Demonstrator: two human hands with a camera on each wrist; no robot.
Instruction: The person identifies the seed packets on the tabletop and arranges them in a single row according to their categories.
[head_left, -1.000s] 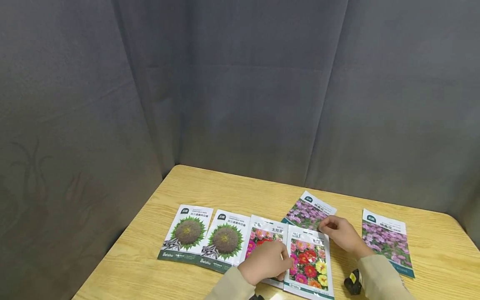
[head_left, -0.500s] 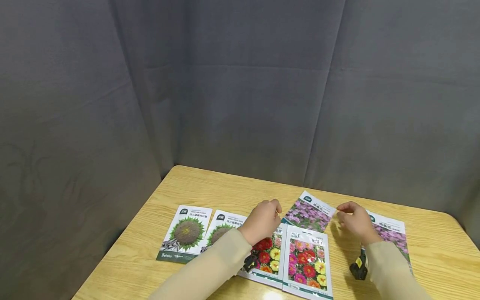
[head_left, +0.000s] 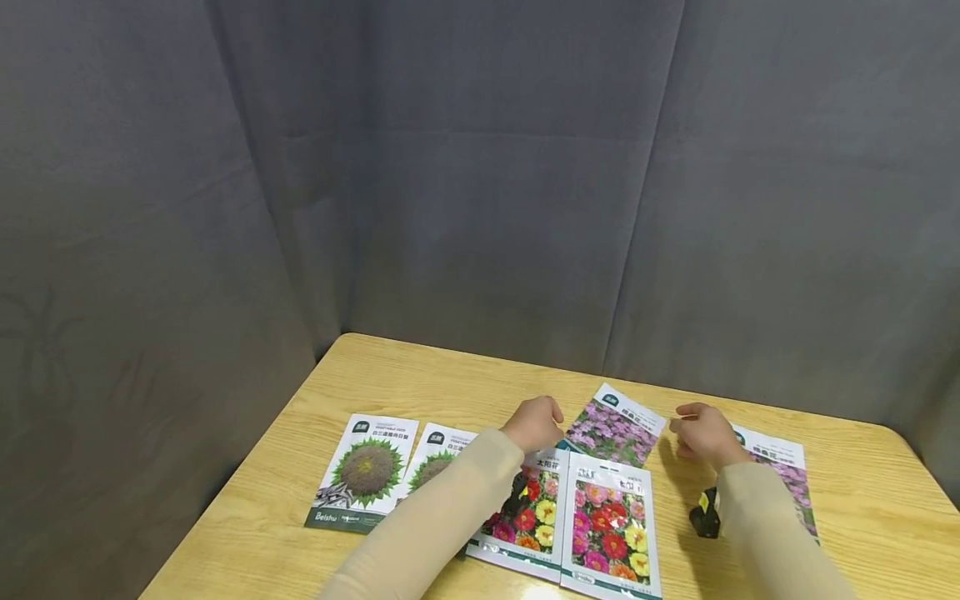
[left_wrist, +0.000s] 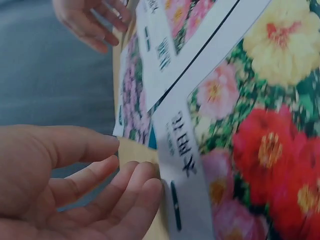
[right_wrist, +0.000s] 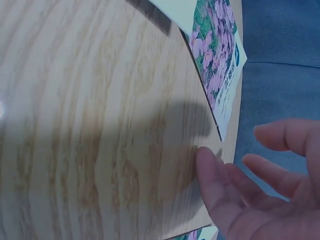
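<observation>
My left hand [head_left: 534, 423] hovers by the top edge of the left multicoloured flower seed packet [head_left: 547, 521]. Its thumb and fingers are apart and loosely bent in the left wrist view, with nothing between them. Behind the two multicoloured packets, a purple flower seed packet [head_left: 615, 429] lies tilted, its lower edge partly covered. To its right is my right hand [head_left: 705, 435], fingers relaxed and holding nothing. The right multicoloured packet [head_left: 611, 525] lies beside its twin. A second purple packet [head_left: 787, 475] is partly hidden under my right forearm.
Two sunflower seed packets lie at the left; the outer one [head_left: 367, 471] shows whole, while my left sleeve covers much of the inner one [head_left: 431, 467]. All rest on a wooden table [head_left: 420, 367], backed by a grey curtain [head_left: 480, 208].
My left hand has moved away from me, from the middle of the left multicoloured packet to its top edge. My right hand has shifted right, off the corner between the packets.
</observation>
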